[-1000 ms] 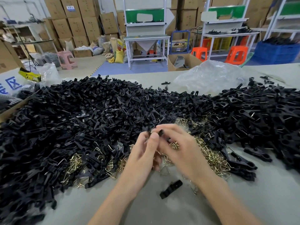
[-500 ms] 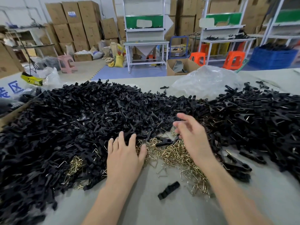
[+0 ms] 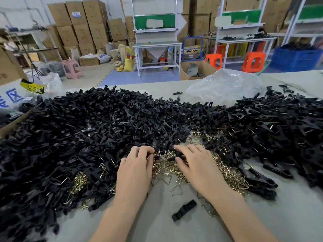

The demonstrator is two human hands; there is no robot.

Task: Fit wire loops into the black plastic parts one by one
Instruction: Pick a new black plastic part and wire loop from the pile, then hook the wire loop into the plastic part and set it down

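Both hands lying palm-down on brass wire loops [image 3: 176, 165] at near edge of black plastic parts pile [image 3: 104, 130]. Left hand [image 3: 134, 170] w/ fingers curled; right hand [image 3: 197, 165] pinching a black part [image 3: 179, 154]. Single black part [image 3: 184, 210] lying near, on grey table [image 3: 157, 229].

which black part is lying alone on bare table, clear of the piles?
The single black plastic part between the forearms, nearest the camera. It lies flat on the grey table, apart from the heaps; every other one is tangled in them.

We note matt black plastic clip parts [image 3: 90, 137] heaped on a smooth, matt grey table top [image 3: 139, 224]. Brass-coloured bent wire loops [image 3: 227, 173] show a metallic glint. Crinkled clear plastic bag [image 3: 225, 84] looks glossy.
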